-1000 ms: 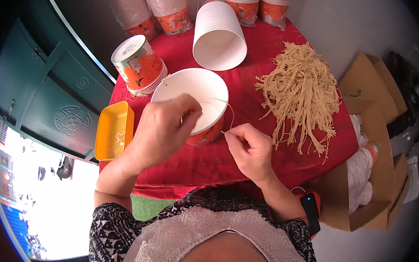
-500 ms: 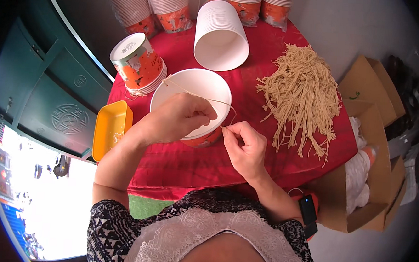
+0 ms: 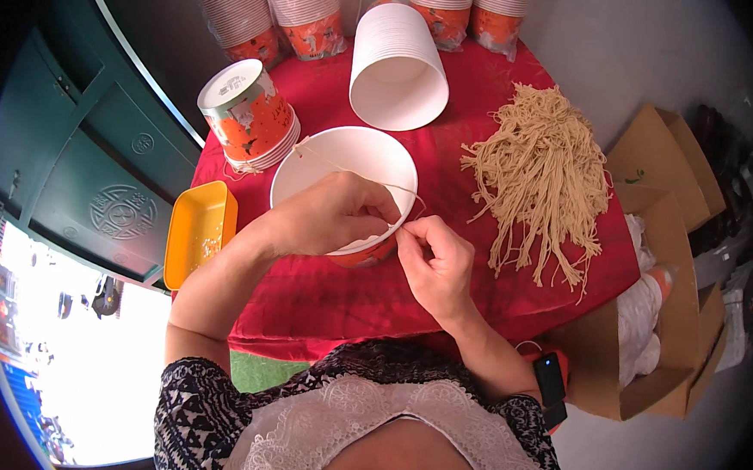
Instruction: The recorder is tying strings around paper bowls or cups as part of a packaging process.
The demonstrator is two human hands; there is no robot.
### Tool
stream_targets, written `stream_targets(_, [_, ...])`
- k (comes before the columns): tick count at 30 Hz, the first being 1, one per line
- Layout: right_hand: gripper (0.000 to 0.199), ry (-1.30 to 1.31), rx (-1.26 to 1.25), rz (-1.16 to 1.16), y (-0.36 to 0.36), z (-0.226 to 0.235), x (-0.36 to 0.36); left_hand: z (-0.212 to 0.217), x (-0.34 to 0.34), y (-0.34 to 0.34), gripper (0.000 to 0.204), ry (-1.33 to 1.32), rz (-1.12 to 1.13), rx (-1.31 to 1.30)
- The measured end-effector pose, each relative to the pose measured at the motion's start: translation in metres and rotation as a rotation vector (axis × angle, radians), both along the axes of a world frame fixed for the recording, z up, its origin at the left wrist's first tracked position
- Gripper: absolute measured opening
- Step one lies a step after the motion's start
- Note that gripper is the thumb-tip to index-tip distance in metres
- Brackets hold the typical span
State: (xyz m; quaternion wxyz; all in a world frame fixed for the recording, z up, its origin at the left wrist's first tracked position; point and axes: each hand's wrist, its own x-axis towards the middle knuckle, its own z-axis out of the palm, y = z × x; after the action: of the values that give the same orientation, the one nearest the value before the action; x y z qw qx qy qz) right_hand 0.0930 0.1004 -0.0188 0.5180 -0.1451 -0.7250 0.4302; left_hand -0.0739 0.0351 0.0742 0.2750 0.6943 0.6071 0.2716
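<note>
A red cloth (image 3: 304,295) is covering the table, creasing along its near side and hanging over the edge in front of the person. A pale wall (image 3: 596,33) is closing off the far side, a dark green door (image 3: 98,132) is standing to the left, and bright daylight is pouring through the doorway (image 3: 119,348) below it.

Near the table's middle, a paper bucket (image 3: 347,151), white inside and orange outside, is standing with its mouth up. A thin cord (image 3: 399,186) is running across that mouth from the left side of the rim and looping down at the right. The right hand (image 3: 437,269) is pinching the cord just outside the rim. The left hand (image 3: 335,215) is reaching over the near rim with fingers curling; whether it is grasping anything cannot be told.

A yellow tub (image 3: 193,211) is sitting at the left table edge, close to the left forearm. Behind it an upturned orange stack (image 3: 250,124) is standing, and a white stack (image 3: 401,51) is lying on its side beyond the bucket. Wrapped stacks (image 3: 304,15) are lining the far edge. Red cloth is showing between the bucket and a heap of tan cords (image 3: 548,177), leaving room on the right hand's side. A cardboard box (image 3: 681,254) is crowding the right edge.
</note>
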Motion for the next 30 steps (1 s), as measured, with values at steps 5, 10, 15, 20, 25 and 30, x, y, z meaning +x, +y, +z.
stream_targets(5, [0.008, 0.020, 0.010, 0.014, 0.000, -0.003, -0.001, -0.006, 0.001, 0.004, 0.012, -0.014, 0.058, -0.068])
stream_targets(10, [0.011, 0.004, -0.042, 0.061, 0.000, 0.003, 0.006, -0.001, 0.004, 0.000, 0.013, 0.052, 0.087, -0.017])
stream_targets(15, [0.012, -0.203, -0.034, 0.043, 0.005, -0.001, 0.017, 0.009, 0.005, -0.010, 0.014, 0.116, 0.169, 0.061])
stream_targets(20, [0.007, -0.154, -0.001, 0.054, 0.007, 0.000, 0.012, 0.005, 0.009, -0.018, 0.006, -0.178, 0.274, 0.016])
stream_targets(25, [0.006, -0.116, 0.024, 0.055, 0.008, -0.006, 0.004, 0.000, 0.019, -0.015, 0.010, -0.393, 0.242, 0.107])
stream_targets(30, [0.006, -0.116, 0.034, 0.069, 0.010, -0.006, 0.003, 0.002, 0.020, -0.011, 0.012, -0.578, 0.257, 0.000])
